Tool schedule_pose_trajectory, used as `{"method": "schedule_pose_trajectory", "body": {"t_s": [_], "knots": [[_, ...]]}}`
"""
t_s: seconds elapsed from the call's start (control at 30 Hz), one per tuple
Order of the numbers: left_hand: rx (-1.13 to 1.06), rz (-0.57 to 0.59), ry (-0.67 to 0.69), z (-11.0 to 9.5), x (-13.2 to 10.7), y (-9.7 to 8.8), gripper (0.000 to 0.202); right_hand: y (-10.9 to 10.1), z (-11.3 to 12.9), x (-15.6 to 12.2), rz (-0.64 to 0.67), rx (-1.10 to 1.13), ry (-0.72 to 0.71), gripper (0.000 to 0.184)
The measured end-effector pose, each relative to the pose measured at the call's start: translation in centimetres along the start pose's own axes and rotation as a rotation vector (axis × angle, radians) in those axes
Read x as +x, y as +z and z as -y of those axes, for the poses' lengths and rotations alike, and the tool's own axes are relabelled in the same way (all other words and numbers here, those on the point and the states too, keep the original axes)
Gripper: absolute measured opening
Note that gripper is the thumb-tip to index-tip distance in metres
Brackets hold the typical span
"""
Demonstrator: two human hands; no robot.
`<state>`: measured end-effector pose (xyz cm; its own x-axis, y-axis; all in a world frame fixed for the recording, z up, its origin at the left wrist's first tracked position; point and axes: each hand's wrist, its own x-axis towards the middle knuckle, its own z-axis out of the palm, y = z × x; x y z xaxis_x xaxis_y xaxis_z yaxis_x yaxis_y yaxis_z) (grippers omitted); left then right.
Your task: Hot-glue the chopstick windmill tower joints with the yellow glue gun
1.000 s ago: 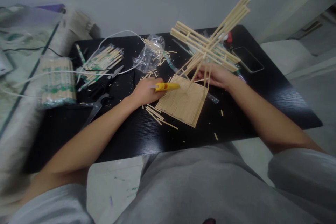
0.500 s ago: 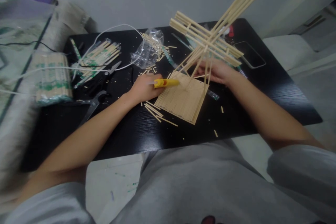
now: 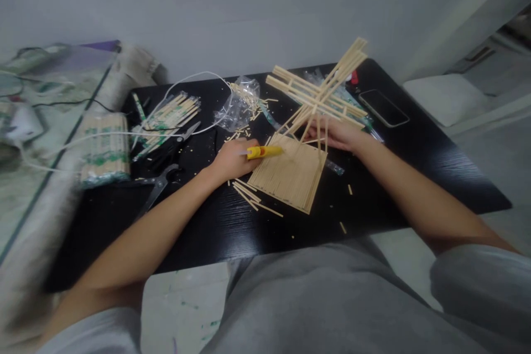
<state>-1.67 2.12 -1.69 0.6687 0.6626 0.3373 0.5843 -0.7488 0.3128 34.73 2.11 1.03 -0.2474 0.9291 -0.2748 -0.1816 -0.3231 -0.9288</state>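
Note:
My left hand is closed around a yellow glue gun, its tip lying on a flat square mat of wooden sticks on the black table. A crossed windmill-like frame of long sticks rises from the mat's far edge. My right hand rests behind the mat at the foot of that frame, fingers curled among the upright sticks; what it grips is hidden.
Loose stick pieces lie left of the mat. Scissors, packs of chopsticks, a clear plastic bag and a white cable sit at the left; a phone at the right.
The view has tipped, so everything sits lower in the frame. Both hands stay where they were on the glue gun and at the stick frame.

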Motion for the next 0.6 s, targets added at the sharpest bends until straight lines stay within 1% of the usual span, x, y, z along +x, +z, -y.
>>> {"method": "schedule_pose_trajectory", "body": {"t_s": [0.1, 0.2, 0.27, 0.37, 0.43, 0.5, 0.6], "knots": [[0.008, 0.006, -0.001, 0.1, 0.0, 0.1, 0.019, -0.3, -0.1, 0.2, 0.003, 0.007, 0.009, 0.020], [-0.002, 0.007, 0.007, 0.1, 0.0, -0.1, 0.019, -0.4, -0.3, 0.4, 0.021, 0.018, 0.001, 0.023], [-0.005, -0.006, 0.016, 0.0, 0.0, -0.3, 0.018, -0.5, -0.4, 0.5, 0.056, 0.014, -0.007, 0.024], [0.005, -0.017, 0.039, 0.0, -0.1, -0.5, 0.017, -0.8, -0.8, 0.9, 0.119, 0.002, -0.018, 0.013], [0.001, -0.021, 0.053, 0.1, -0.1, -0.4, 0.020, -1.0, -1.1, 1.2, 0.151, 0.011, -0.052, 0.012], [-0.010, -0.019, 0.050, 0.2, -0.1, -0.4, 0.021, -1.4, -1.5, 1.6, 0.181, 0.022, -0.072, 0.011], [-0.032, 0.001, 0.012, 0.2, -0.1, -0.4, 0.021, -2.1, -2.2, 2.2, 0.187, 0.027, -0.076, 0.007]]}}
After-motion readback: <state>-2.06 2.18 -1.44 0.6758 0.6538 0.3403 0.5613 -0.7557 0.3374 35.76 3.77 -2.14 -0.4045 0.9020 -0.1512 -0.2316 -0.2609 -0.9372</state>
